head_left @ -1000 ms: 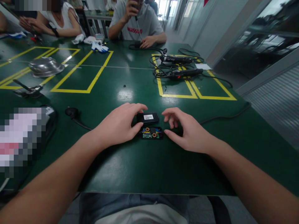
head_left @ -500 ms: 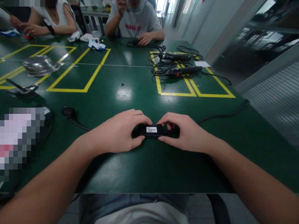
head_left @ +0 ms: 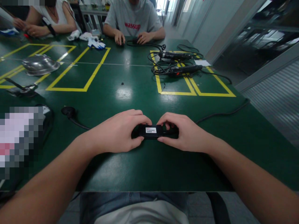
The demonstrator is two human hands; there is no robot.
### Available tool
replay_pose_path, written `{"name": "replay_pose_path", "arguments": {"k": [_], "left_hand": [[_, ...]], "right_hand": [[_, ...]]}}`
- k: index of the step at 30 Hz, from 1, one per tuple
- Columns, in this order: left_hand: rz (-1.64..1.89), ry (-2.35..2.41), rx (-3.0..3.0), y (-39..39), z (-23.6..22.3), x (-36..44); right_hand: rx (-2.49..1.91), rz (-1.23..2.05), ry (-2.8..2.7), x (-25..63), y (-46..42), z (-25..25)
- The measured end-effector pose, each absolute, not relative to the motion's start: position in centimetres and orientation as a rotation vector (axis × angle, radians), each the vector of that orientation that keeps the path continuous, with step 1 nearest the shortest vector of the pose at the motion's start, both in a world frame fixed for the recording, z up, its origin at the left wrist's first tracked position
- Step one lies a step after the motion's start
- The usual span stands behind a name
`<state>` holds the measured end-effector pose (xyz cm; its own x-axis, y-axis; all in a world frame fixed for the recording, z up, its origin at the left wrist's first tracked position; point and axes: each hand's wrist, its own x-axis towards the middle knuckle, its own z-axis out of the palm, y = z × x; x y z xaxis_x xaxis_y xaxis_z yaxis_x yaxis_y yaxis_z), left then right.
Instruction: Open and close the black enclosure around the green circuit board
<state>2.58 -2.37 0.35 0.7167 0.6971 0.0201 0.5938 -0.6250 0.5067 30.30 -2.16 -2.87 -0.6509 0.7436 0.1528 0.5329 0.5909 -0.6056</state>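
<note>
Words on the small white label (head_left: pixel 150 130) are too tiny to read. Fingers (head_left: pixel 137 142) hide some edges of the flat black plastic box (head_left: pixel 151 135). At nine o'clock from it, a pink-and-grey blocky thing (head_left: pixel 17 133) is blurry and cut off. At twelve, a grey-shirted person (head_left: pixel 134 17) has most of the head cut off.

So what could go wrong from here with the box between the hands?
A wire might get pinched: the coloured wires exposed a second ago are now hidden inside the box, so their seating can't be checked. A fingertip could be nipped, as the left hand and right hand grip its edges. The right-hand cord, which seems to lead there, could tug it if snagged.
</note>
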Motion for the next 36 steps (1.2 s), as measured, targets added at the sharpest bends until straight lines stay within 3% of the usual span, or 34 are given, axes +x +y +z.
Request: {"name": "replay_pose_path", "arguments": {"k": [23, 28, 36], "left_hand": [[0.327, 0.969, 2.397, -2.4, 0.4, 2.6], [0.481, 1.220, 2.409, -1.4, -0.3, 2.4], [0.332, 1.246, 2.538, -0.6, -1.5, 2.3]], "right_hand": [[-1.042, 0.794, -2.369, 30.2, -2.4, -3.0], [-1.108, 0.815, -2.311, 30.5, -2.2, -2.8], [-1.037, 0.759, -2.439, 30.3, -2.1, -2.3]]}}
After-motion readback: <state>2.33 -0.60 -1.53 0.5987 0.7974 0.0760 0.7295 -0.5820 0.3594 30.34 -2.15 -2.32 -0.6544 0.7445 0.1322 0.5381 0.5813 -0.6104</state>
